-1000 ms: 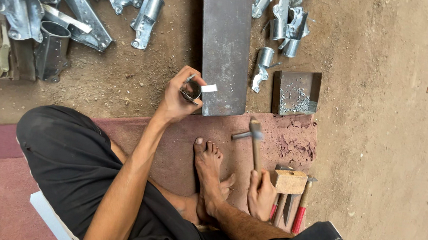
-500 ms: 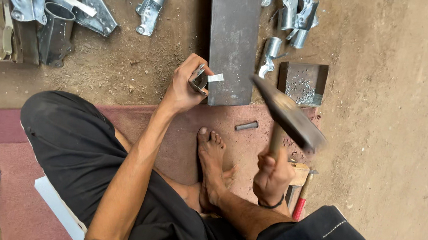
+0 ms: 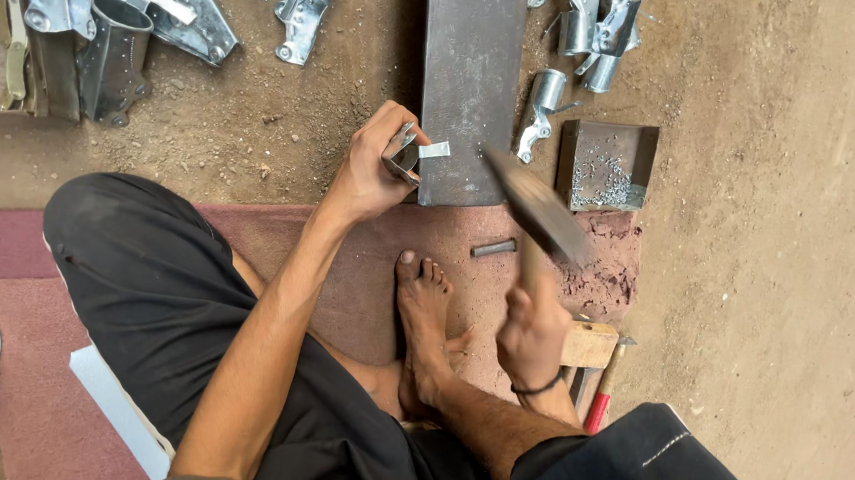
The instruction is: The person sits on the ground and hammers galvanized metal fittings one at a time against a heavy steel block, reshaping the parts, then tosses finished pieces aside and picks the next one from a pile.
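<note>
Shiny metal piece (image 3: 405, 154) sits pinched tight in the left hand (image 3: 372, 171), against the dark steel bar (image 3: 471, 83). Right hand (image 3: 534, 328) grips a blurry hammer (image 3: 535, 209) tight. Small metal box (image 3: 607, 166) holds tiny silver bits.

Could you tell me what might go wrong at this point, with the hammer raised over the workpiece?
The left hand pinches the metal piece on the steel block, so a stray blow could hit fingers. The hammer, in the right hand, might glance off toward the bare foot.
</note>
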Demonstrator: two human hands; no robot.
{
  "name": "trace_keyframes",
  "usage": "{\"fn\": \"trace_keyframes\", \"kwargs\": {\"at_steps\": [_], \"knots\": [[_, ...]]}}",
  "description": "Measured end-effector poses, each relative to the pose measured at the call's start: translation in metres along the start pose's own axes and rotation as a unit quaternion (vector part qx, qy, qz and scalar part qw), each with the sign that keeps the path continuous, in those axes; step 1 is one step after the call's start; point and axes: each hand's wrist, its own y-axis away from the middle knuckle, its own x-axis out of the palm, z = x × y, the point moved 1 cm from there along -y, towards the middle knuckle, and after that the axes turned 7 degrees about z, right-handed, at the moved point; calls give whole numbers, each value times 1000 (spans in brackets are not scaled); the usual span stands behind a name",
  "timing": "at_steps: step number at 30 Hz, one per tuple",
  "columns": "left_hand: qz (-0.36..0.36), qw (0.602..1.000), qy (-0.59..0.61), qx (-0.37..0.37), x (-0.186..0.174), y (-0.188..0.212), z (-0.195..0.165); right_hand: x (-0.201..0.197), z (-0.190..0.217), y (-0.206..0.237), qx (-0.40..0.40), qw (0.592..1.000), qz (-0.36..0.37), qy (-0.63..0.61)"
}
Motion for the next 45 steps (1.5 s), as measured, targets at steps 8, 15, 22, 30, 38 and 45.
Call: {"fn": "trace_keyframes", "kwargs": {"at_steps": [8,15,22,30,38,45], "knots": [[10,1000,0,-4,0,2,6,2,-8,3,6,999,18,41],[1,999,38,24,4,2,11,4,-24,4,104,988,83,78],[10,999,-17,-42,5,2,13,13,-27,-2,119,988,100,8],[6,992,-111,-53,3,5,2,-19,13,-3,62,995,-79,-29],[10,991,-99,-92,3,4,-5,-56,7,-22,-142,839,-186,-490],[-7,993,-103,-56,4,8,0,20,-31,8,217,960,164,73]]}}
